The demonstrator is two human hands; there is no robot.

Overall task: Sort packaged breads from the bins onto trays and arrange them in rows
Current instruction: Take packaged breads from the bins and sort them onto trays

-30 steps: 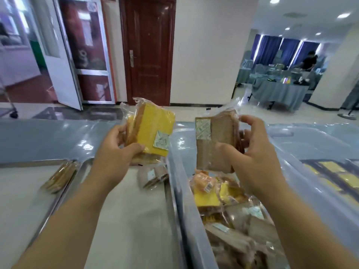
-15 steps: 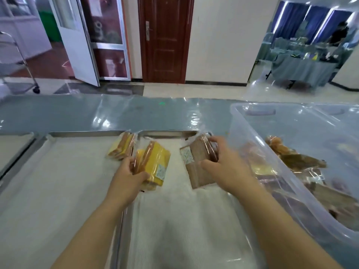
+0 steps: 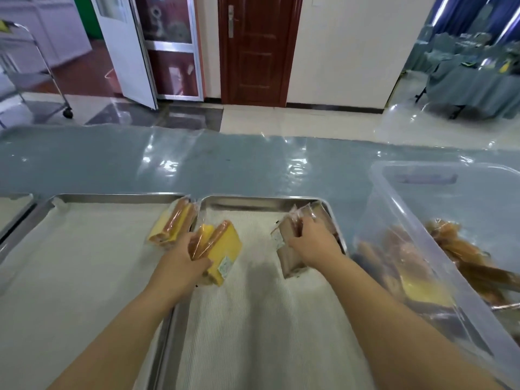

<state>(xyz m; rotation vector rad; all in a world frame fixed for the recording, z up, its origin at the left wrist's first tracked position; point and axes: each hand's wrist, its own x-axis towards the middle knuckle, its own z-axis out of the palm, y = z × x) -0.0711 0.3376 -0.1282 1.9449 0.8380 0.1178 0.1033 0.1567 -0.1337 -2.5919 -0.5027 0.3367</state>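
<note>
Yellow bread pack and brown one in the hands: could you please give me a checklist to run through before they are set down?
1. Left hand has a grip round the held yellow pack: ok.
2. Right hand has a grip round the held brown pack: ok.
3. Held yellow pack is over the left tray, where the lying yellow pack is: not ok, it hangs over the middle tray.
4. Held brown pack is near the lying brown pack in the middle tray's far right corner: ok.
5. Held brown pack rests on the liner: cannot tell.
</note>
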